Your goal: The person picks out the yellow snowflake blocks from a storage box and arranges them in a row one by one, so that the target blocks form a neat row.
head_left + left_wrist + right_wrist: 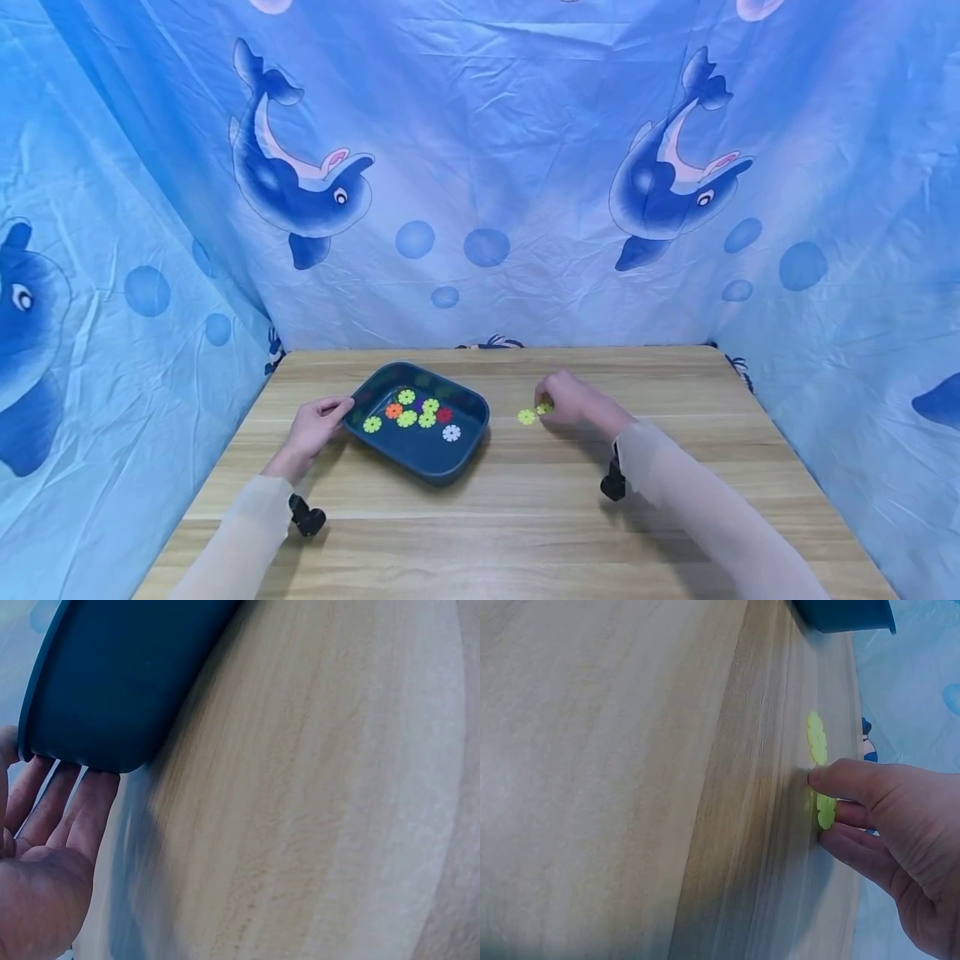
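Note:
A dark blue plastic tub [420, 454] holds several flower-shaped plastic discs, mostly yellow-green [407, 418], plus an orange one [393, 411], a red one [445, 414] and a white one [451, 433]. My left hand [315, 429] grips the tub's left end, thumb at the rim and fingers [56, 802] against the outer wall. To the right of the tub, my right hand [566, 398] pinches a yellow-green disc [826, 811] between thumb and fingers, close to the tabletop. Beside it a second yellow-green disc [817, 739] lies on the wood.
Everything stands on a wood-grain table [480, 542]. Blue cloth [487, 150] printed with dolphins hangs behind the table and on both sides. A black camera mount is strapped to each wrist, the left [307, 517] and the right [613, 482].

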A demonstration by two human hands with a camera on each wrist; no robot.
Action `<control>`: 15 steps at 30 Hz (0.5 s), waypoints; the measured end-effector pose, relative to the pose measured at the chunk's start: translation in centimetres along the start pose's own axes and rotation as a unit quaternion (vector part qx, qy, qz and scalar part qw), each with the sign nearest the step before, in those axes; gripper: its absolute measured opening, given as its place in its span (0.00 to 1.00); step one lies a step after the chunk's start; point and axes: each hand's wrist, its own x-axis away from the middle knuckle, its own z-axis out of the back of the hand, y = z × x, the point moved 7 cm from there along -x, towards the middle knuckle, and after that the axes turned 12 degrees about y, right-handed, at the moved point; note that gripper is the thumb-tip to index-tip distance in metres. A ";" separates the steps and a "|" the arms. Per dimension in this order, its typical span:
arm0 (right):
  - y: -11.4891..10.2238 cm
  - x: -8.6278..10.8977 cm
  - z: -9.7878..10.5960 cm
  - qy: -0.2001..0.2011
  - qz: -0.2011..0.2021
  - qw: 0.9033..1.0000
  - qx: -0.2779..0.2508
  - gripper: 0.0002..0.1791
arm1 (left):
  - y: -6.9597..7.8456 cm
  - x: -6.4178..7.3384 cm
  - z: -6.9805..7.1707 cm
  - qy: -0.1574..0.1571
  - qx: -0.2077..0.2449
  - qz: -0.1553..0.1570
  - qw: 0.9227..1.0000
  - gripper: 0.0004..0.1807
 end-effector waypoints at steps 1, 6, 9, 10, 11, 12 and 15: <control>0.0 0.1 -0.1 0.001 0.000 1.000 -0.004 0.08 | 0.0 0.0 0.0 0.000 -0.001 0.000 1.000 0.35; 0.0 0.2 -0.1 0.010 0.009 1.000 -0.017 0.08 | -0.1 -0.1 -0.1 0.003 -0.001 -0.002 1.000 0.35; -0.1 0.2 0.0 0.013 0.012 1.000 -0.012 0.08 | -0.1 -0.2 -0.1 0.005 0.001 -0.003 1.000 0.35; -0.1 0.3 0.0 0.013 0.011 1.000 -0.011 0.08 | -0.1 -0.2 -0.1 0.006 0.002 -0.002 1.000 0.34; -0.1 0.3 0.0 0.013 0.012 1.000 -0.009 0.08 | -0.2 -0.2 -0.1 0.007 0.003 -0.001 1.000 0.34; -0.2 0.3 0.1 0.012 0.013 1.000 -0.008 0.08 | -0.2 -0.2 -0.1 0.008 0.003 -0.001 1.000 0.34; -0.3 0.4 0.1 0.014 0.015 1.000 -0.012 0.08 | -0.2 -0.2 -0.1 0.009 0.001 0.002 1.000 0.34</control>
